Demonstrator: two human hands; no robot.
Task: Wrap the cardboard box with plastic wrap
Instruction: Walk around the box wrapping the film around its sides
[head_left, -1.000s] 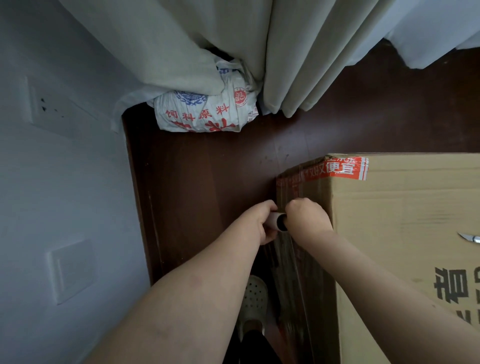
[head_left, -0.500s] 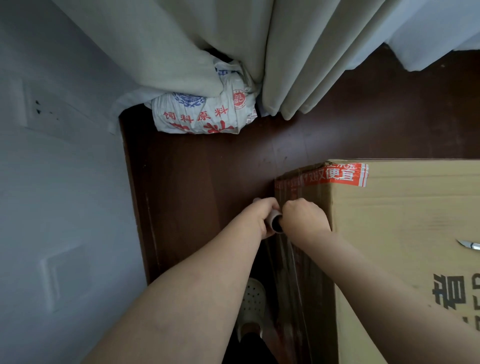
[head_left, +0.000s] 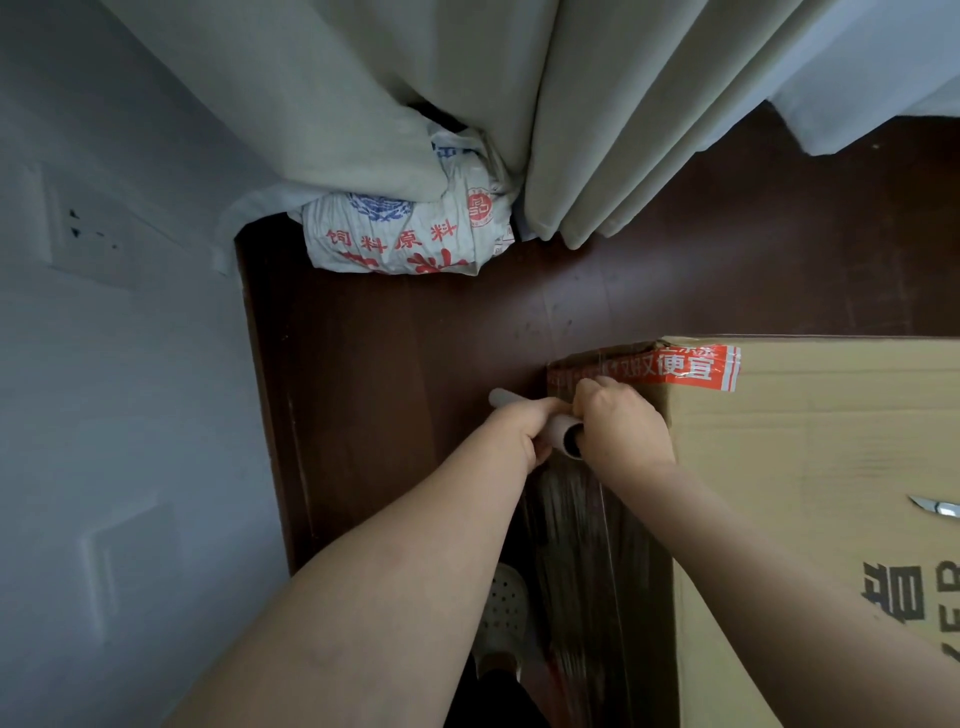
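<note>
A large cardboard box with red tape across its top corner fills the lower right. A grey roll tube of plastic wrap sits beside the box's left side near the top corner. My left hand grips the tube's middle, and its far end pokes out past my fingers. My right hand holds the tube's near open end against the box edge. Clear film stretches down over the box's dark left side below my hands.
A printed white sack lies under pale curtains at the back. The grey wall with a socket runs along the left. A small blade lies on the box top. My shoe stands beside the box.
Both hands have moved with the roll along the box side toward the taped corner. The tube has tilted, so its far end now shows past my left hand.
</note>
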